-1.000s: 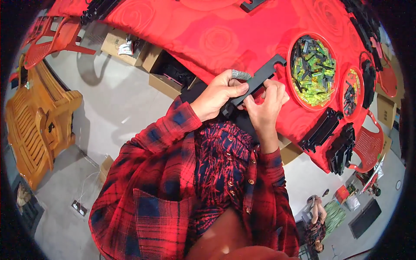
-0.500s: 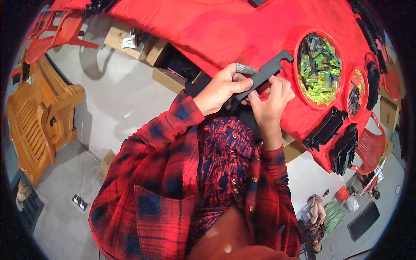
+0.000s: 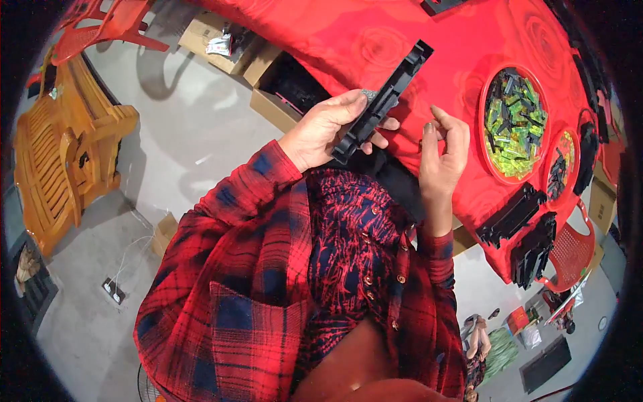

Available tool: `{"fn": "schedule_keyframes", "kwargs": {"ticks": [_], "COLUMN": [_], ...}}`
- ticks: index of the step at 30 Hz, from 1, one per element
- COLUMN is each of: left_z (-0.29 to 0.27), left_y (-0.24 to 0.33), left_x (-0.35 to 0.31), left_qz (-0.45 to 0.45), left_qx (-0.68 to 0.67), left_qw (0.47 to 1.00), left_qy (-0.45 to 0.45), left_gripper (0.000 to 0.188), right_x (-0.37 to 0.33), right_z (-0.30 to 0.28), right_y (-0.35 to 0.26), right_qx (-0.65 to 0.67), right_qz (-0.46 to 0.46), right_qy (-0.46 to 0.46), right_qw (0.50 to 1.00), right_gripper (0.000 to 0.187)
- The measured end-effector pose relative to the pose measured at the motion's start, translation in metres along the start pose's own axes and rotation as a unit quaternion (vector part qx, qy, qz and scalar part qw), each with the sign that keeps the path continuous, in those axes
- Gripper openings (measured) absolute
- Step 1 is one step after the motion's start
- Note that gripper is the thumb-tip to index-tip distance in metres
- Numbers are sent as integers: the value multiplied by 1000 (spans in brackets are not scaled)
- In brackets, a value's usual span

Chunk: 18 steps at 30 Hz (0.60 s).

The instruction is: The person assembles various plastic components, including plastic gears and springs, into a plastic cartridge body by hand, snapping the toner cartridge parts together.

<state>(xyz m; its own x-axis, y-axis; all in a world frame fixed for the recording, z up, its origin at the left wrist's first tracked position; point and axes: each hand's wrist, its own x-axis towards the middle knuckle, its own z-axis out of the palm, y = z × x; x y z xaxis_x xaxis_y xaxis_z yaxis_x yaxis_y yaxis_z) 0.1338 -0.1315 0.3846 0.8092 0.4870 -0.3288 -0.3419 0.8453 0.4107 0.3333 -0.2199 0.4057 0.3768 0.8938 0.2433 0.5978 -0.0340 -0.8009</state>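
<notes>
My left hand (image 3: 320, 128) grips a long black plastic strip-shaped part (image 3: 382, 104), held at a slant with its ridged, channelled side showing. The thumb lies along one side and fingertips come out on the other; a grey wrap (image 3: 368, 96) shows by the thumb. To the right of the part, my right hand (image 3: 443, 149) is raised with thumb and bent fingers apart, and I see nothing between them. Beyond it on the red-covered table (image 3: 321, 27) stands a round red tray (image 3: 483, 127) of small yellow-green clear pieces and black pieces.
A smaller red tray (image 3: 575, 157) holds similar pieces. Stacks of long black parts (image 3: 512, 214) lie at the table's right corner, near a red chair (image 3: 575, 244). Open cardboard boxes (image 3: 268, 110) stand under the left table edge. A wooden bench (image 3: 57, 154) is at left. Another person (image 3: 477, 345) appears lower right.
The black part has been turned over, from its smooth face to its channelled side, and tilted steeper. My right hand has let go of it and moved away to the right.
</notes>
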Motion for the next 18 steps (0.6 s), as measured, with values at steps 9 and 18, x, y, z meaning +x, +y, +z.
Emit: {"fn": "schedule_keyframes", "kwargs": {"ticks": [9,18], "left_z": [-2,4], "left_y": [-8,-7], "left_x": [5,5], "left_qz": [-36,-47], "left_qx": [-74,-67], "left_qw": [996,996], "left_qy": [-28,-16], "left_gripper": [44,42], "right_x": [-9,-10], "right_z": [-4,-5], "right_y": [2,-8], "right_qx": [-14,3], "right_qz": [12,6], "right_qy": [3,7], "right_qw": [1000,1000], "right_gripper": [24,25]}}
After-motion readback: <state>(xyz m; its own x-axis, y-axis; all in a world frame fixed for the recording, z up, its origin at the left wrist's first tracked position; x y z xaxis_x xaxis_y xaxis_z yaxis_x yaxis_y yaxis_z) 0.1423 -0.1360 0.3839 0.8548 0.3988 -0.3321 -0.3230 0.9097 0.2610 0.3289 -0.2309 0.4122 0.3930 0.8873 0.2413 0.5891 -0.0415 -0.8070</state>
